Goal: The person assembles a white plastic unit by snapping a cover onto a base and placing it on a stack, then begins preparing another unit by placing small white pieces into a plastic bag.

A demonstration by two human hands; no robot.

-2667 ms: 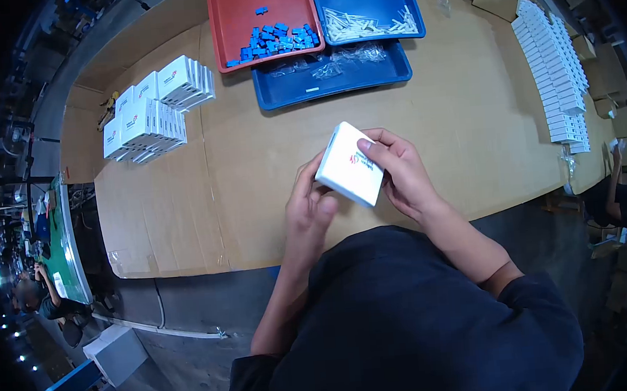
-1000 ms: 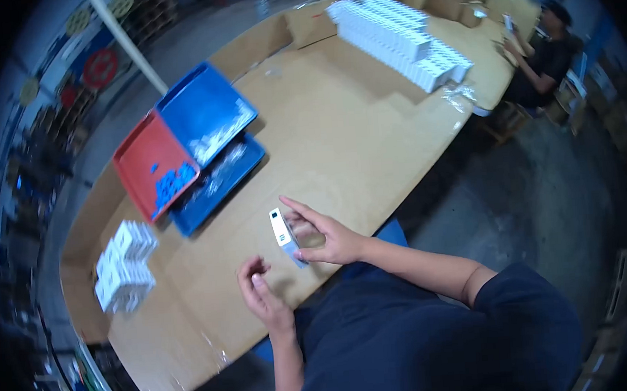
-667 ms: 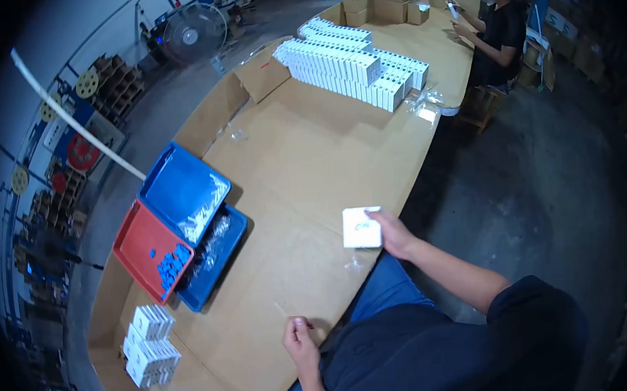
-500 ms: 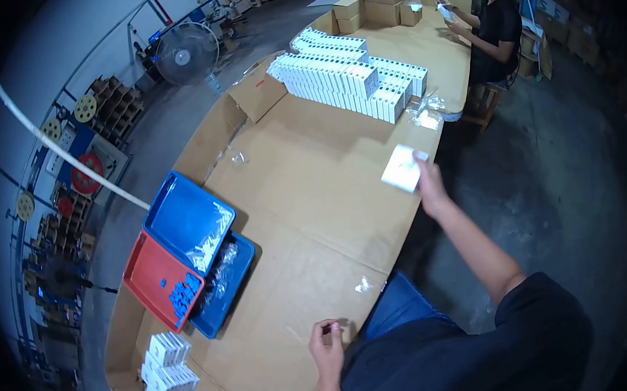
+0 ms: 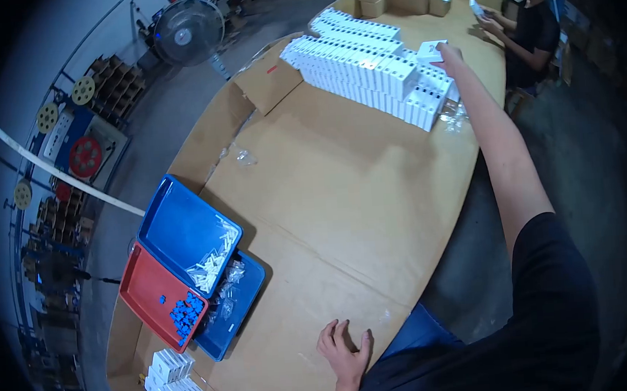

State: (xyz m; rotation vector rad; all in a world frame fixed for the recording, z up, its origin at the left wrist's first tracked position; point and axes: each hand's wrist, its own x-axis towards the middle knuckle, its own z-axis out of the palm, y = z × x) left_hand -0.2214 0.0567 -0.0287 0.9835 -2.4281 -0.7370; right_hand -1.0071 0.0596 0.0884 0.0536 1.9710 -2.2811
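White and thin, with flat faces and straight edges, a box (image 5: 430, 51) is gripped in the person's right hand (image 5: 451, 56) at the far end of the outstretched arm. Its broad face looks pale and slightly bluish under the light; any print on it is too small to read. The fingers are closed narrowly on its near right side, and most of the box sticks out past them to the left. It is at the right end of the long stack of boxes (image 5: 363, 68), by the lower rows; whether it touches them cannot be told. Those stacked boxes are white too, packed tightly on edge in rows, with small dark marks along their narrow sides.

The left hand (image 5: 345, 349) is by the near edge of the table (image 5: 343, 208), its fingers bent and spread wide. Well apart from it, a smaller pile of white boxes (image 5: 173, 390) sits near a red tray (image 5: 145, 276) of blue pieces (image 5: 186, 313). Beside that, a blue tray (image 5: 177, 219) holds white sticks (image 5: 208, 272). Beyond the long stack, a co-worker (image 5: 535, 31) sits holding a pale object.
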